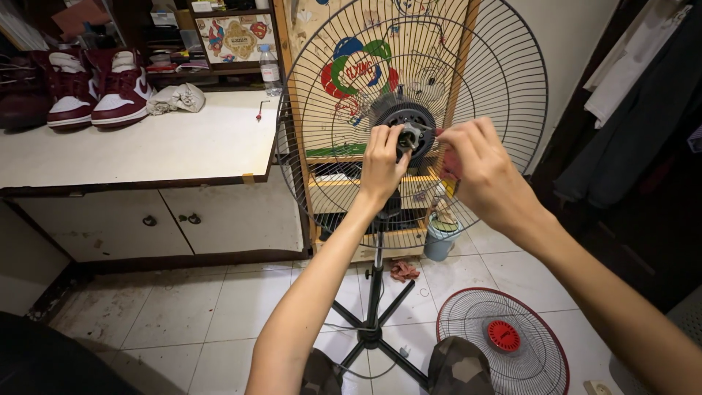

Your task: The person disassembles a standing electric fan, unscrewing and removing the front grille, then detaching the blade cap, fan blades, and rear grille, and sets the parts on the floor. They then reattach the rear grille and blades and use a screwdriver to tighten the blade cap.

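Both hands — left hand (382, 162), right hand (479, 167) — at the fan hub (406, 136).

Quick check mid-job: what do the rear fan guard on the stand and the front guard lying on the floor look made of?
The rear fan guard looks like thin dark metal wire: fine radial spokes with a slight sheen. The front guard on the tiled floor seems to be the same wire, rimmed in red; its round red hub looks like matte moulded plastic, though I can't be sure.
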### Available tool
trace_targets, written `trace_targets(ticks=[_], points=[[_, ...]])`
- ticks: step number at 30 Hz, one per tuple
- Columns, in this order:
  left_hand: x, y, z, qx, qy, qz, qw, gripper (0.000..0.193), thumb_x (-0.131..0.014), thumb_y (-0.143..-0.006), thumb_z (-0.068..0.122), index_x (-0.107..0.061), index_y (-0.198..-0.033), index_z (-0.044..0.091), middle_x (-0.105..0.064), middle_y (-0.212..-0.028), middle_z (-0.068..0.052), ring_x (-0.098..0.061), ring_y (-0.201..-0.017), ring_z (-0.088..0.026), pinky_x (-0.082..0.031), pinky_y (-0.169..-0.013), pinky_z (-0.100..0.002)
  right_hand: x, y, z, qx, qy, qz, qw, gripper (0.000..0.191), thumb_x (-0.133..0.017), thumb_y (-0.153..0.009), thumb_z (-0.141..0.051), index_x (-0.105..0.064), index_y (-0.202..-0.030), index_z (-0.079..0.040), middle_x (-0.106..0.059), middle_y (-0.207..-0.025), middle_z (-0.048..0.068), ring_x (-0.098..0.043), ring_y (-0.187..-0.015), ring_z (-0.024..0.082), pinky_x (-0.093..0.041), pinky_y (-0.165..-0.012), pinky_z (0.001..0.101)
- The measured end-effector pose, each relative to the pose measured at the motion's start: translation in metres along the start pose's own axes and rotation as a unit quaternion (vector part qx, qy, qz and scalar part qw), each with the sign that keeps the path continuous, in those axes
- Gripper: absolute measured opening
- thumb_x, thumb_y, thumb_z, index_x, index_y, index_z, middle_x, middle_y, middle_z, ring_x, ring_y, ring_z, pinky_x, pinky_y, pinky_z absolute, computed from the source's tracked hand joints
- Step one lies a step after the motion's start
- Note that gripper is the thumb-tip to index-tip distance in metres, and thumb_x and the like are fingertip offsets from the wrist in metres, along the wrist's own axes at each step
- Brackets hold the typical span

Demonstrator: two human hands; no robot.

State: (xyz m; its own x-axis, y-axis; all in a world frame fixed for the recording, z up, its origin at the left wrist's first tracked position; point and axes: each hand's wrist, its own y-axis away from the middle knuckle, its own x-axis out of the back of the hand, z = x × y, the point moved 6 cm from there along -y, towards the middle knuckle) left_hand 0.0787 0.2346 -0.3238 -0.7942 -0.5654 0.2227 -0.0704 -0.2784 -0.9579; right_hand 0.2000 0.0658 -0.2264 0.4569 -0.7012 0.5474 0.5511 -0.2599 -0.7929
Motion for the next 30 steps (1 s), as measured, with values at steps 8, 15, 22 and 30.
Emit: trace_targets(ticks=[8,15,22,30], points=[[0.0,-0.001,0.002,-0.002,-0.001,0.003,1.0,0.052,-0.08,-0.077,0.001,-0.059,-0.124,-0.003,-0.058,-0.113,-0.016,-0.058,-0.113,-0.035,-0.052,-0.097,-0.043,-0.009,0.015,0.007,0.05,-0.062,0.043,0.996,0.044,-0.071,-0.086,0.014,-0.05,-0.124,0.008,-0.056,-0.128,0.021,-0.062,-0.111,0.036,-0.055,-0.091,0.0411],[0.003,-0.001,0.003,0.0,-0.002,0.008,1.0,0.052,-0.08,-0.077,0.001,-0.059,-0.124,-0.003,-0.058,-0.114,-0.016,-0.058,-0.114,-0.036,-0.051,-0.097,-0.044,-0.016,0.037,0.009,0.048,-0.083,0.14,0.985,0.038,-0.08,-0.083,0.01,-0.063,-0.115,0.0,-0.065,-0.125,0.017,-0.069,-0.112,0.031,-0.06,-0.093,0.0383],[0.001,-0.002,0.001,0.005,0.006,0.008,1.0,0.052,-0.08,-0.077,0.0,-0.059,-0.125,-0.002,-0.058,-0.114,-0.016,-0.058,-0.114,-0.035,-0.051,-0.098,-0.043,-0.024,0.057,0.018,0.007,-0.067,0.197,0.978,0.048,-0.073,-0.08,0.021,-0.069,-0.124,0.003,-0.065,-0.119,0.014,-0.066,-0.112,0.03,-0.058,-0.093,0.0375],[0.002,-0.002,0.004,0.008,0.003,0.013,1.0,0.053,-0.081,-0.077,0.001,-0.058,-0.125,-0.002,-0.057,-0.114,-0.016,-0.057,-0.114,-0.035,-0.051,-0.098,-0.044,-0.026,0.055,0.011,0.018,-0.077,0.236,0.969,0.045,-0.069,-0.079,0.027,-0.069,-0.12,0.007,-0.059,-0.125,0.028,-0.066,-0.12,0.036,-0.057,-0.099,0.0394]])
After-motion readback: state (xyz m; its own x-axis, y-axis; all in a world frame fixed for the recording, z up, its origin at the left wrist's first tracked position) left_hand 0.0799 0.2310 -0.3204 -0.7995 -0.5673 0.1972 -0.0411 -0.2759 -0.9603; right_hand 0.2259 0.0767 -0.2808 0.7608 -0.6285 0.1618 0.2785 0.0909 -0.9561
